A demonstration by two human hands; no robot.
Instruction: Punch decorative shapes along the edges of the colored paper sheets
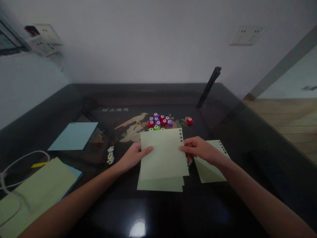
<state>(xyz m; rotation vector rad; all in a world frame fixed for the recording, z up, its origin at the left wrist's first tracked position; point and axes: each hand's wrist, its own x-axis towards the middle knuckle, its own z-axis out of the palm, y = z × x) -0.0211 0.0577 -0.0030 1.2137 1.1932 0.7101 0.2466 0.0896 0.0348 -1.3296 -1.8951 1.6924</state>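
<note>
Between my two hands is a pale green sheet of paper (163,153) with a row of small star-shaped holes down its upper right edge. My left hand (135,155) pinches its left side, thumb on top. On the right side, my right hand (198,148) grips the edge just below the holes. Beneath the sheet, more pale paper (160,184) sticks out at the bottom. Another punched green sheet (210,165) lies on the table, partly under my right forearm. Beyond the held sheet sit several red, purple and green eyeball-like pieces (158,123), some partly hidden by it.
One red eyeball-like piece (189,121) lies apart at the right. Paper cut-outs (110,155) are scattered left of my left hand. A blue sheet (74,136), a green paper stack (42,195) and a white cable (24,152) lie further left. A black upright stick (209,86) stands at the back right.
</note>
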